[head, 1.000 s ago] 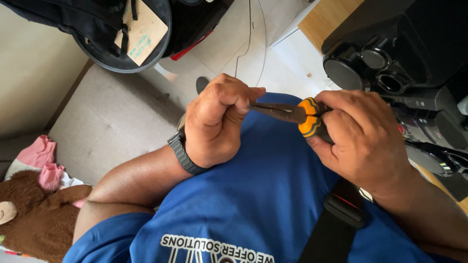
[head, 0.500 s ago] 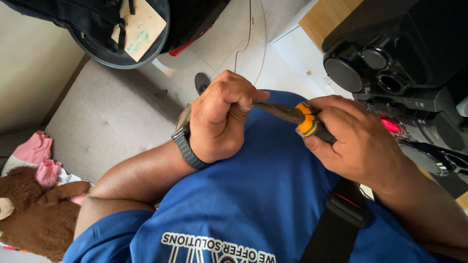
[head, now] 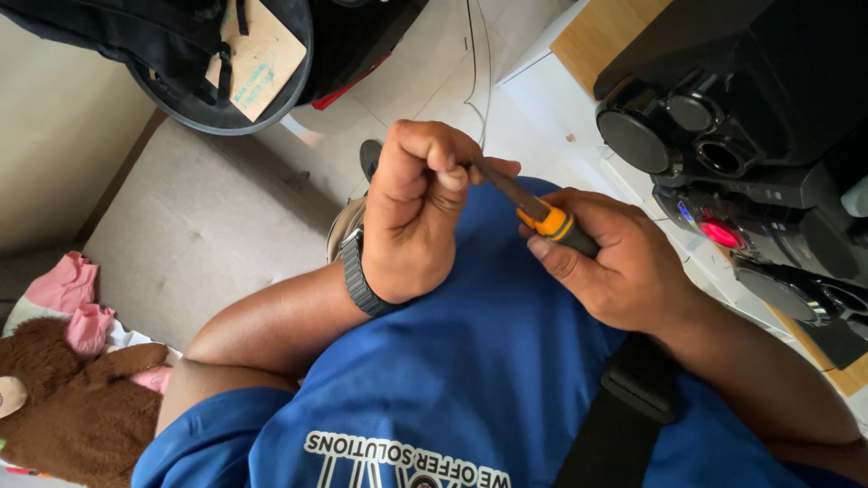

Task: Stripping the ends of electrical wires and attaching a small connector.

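My right hand point(head: 615, 262) grips the black and orange handle of a pair of long-nose pliers point(head: 541, 217), held above my blue shirt. The metal jaws point left into my left hand point(head: 418, 212), which is closed in a fist around the jaw tips. Whatever sits between the jaws is hidden by my fingers. A dark watch band point(head: 357, 276) circles my left wrist. A thin wire point(head: 479, 72) runs up from near my left hand across the floor.
A black stereo unit point(head: 732, 136) with round speakers and a red light stands at the right on a wooden surface. A dark bag with a cardboard tag point(head: 258, 59) lies at the top left. A brown plush toy point(head: 68, 407) and pink cloth lie at the lower left.
Both hands have stayed together on the pliers and shifted slightly. My left fist has turned upward around the jaw tips.
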